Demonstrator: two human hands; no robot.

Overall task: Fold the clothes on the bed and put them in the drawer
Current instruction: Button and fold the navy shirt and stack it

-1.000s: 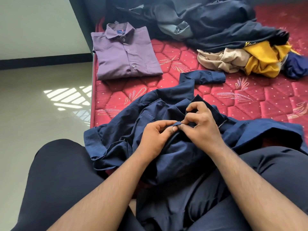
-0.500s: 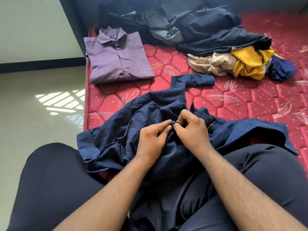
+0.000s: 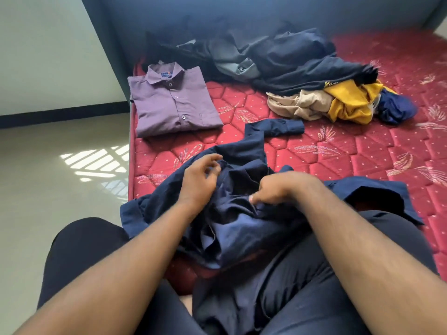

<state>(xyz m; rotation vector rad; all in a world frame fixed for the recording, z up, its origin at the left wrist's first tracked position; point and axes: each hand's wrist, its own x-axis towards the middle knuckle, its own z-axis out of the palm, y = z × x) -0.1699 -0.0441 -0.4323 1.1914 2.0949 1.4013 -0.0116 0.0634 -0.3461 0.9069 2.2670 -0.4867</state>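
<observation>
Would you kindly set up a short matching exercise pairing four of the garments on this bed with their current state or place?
Things:
1. purple shirt
2. navy shirt
3. yellow garment
4. beige garment

States or places:
A. crumpled, lying between the beige garment and a blue one
B. folded flat, collar up, near the bed's left edge
C. bunched up just left of the yellow garment
D. unfolded, under the person's hands, one sleeve stretched out on the mattress

Pairs: 1-B, 2-D, 3-A, 4-C
</observation>
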